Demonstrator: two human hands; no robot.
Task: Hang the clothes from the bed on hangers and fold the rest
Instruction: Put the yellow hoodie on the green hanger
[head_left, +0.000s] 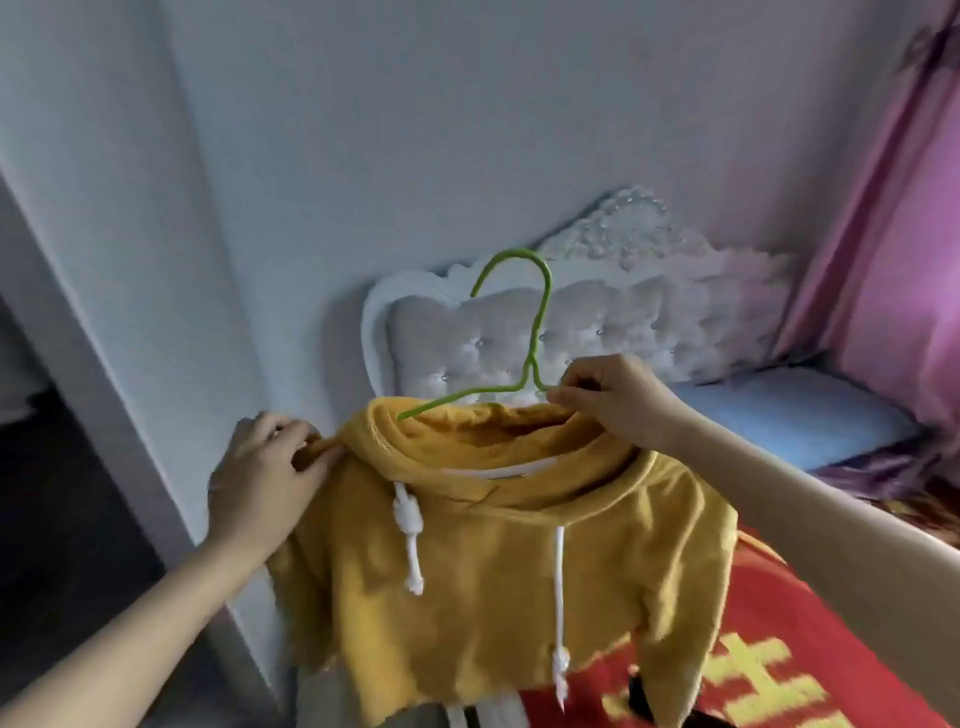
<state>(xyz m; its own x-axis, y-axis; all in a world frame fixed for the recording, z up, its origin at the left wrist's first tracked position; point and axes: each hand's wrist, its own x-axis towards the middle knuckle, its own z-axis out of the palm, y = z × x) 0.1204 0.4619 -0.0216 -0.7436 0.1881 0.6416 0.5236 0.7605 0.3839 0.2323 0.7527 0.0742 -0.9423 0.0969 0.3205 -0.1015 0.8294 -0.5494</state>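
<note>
A mustard-yellow cropped hoodie (493, 587) with white drawstrings hangs in the air in front of me, above the bed's left side. A green wire hanger (535, 322) sits inside its neck, its hook pointing up and its left arm showing above the collar. My left hand (265, 473) grips the hoodie's left shoulder fabric. My right hand (618, 400) pinches the hanger just below its twisted neck, together with the collar edge. The hanger's right arm is hidden inside the hoodie.
A red bedcover (779, 670) with yellow characters lies under the hoodie at the lower right. A white tufted headboard (623, 322) stands against the wall, with a blue pillow (789, 421) beside it. Pink curtains (893, 260) hang on the right. A grey wall corner (130, 364) stands on the left.
</note>
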